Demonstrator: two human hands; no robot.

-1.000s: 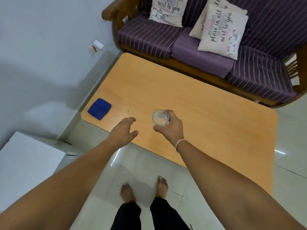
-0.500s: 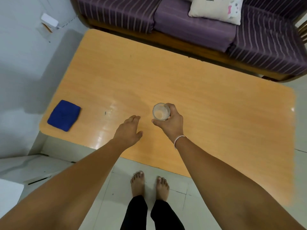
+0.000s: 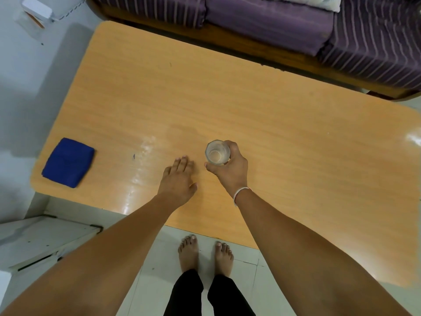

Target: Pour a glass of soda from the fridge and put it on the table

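Both hands have sunk closer to the desk [image 3: 273, 115]. Right hand [image 3: 230, 169] grips the glass [image 3: 217, 152]; left hand [image 3: 178, 179] lies flat beside it, fingers straight, near a blue cloth [image 3: 68, 161]

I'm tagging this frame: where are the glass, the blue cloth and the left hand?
glass [image 3: 217, 152]: head view, its open mouth.
blue cloth [image 3: 68, 162]: head view, middle of its top face.
left hand [image 3: 178, 179]: head view, back of the hand.

We see pale floor tiles [image 3: 246, 265], a grey wall [image 3: 27, 92], a purple striped sofa [image 3: 268, 21], glossy glare across our wooden desk [image 3: 250, 106].
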